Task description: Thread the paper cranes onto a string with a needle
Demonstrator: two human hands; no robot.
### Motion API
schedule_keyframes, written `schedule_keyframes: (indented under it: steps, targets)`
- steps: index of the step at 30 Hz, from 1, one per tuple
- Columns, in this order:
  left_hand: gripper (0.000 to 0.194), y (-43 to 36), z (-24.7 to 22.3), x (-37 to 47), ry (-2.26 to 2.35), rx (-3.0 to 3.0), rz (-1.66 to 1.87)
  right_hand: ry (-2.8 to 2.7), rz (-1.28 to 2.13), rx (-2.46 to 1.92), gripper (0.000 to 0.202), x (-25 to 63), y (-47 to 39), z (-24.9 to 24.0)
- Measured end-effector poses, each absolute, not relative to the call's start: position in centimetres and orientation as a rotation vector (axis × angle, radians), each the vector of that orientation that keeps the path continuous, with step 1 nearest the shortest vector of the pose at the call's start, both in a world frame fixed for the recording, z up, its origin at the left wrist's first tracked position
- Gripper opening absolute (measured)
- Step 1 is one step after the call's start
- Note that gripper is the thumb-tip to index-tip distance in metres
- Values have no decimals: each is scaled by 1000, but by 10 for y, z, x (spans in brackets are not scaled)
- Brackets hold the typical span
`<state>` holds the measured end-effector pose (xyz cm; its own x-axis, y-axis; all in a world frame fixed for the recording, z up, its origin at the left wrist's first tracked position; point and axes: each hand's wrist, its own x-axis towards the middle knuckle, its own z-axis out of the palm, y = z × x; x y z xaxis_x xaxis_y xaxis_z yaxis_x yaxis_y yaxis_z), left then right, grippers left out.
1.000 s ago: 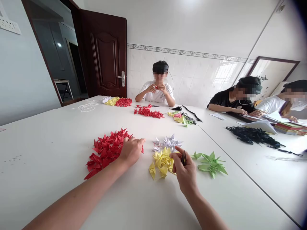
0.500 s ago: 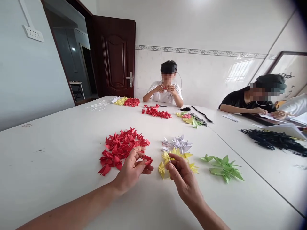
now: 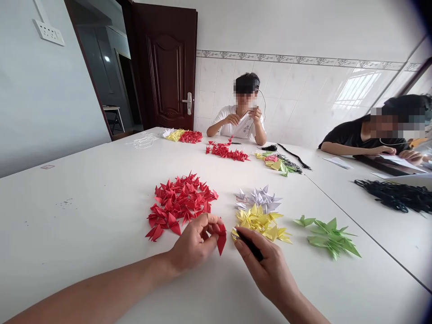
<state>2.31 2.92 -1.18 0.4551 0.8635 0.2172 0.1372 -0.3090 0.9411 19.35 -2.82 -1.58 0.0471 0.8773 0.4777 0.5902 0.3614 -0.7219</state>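
My left hand (image 3: 199, 240) is closed, pinching a red folded paper crane (image 3: 221, 240) between thumb and fingers. In my right hand (image 3: 265, 258) lies a black-handled tool (image 3: 249, 245) with a small pale tip that points toward the red crane, apart from it; its exact kind does not show. Behind my left hand spreads a heap of red paper cranes (image 3: 182, 198). Yellow paper cranes (image 3: 259, 220) lie just beyond my right fingers, with white paper cranes (image 3: 261, 198) behind them. Green paper cranes (image 3: 330, 236) sit to the right.
Across the white table (image 3: 101, 202), a person (image 3: 241, 121) holds something small. Another person (image 3: 364, 135) leans over papers at the right. Red cranes (image 3: 229, 152), black cords (image 3: 394, 193) and white strings (image 3: 143, 140) lie farther off. A seam crosses the tabletop.
My left hand has turned the red crane so it hangs more upright. The black-handled tool now shows in my right hand. The view has shifted slightly, and the person opposite has moved their hands apart.
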Motion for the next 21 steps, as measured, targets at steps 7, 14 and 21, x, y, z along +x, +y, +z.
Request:
schedule_keyframes:
  steps: [7, 14, 21]
  targets:
    - [20, 41, -13, 12, 869, 2243, 868, -1636, 329, -1289, 23, 193, -27, -18]
    - [24, 63, -16, 0, 1001, 2380, 947, -1686, 285, -1307, 22, 198, -24, -20]
    - [22, 88, -3, -1, 1295, 2604, 1052, -1613, 286, -1345, 25, 201, -23, -17]
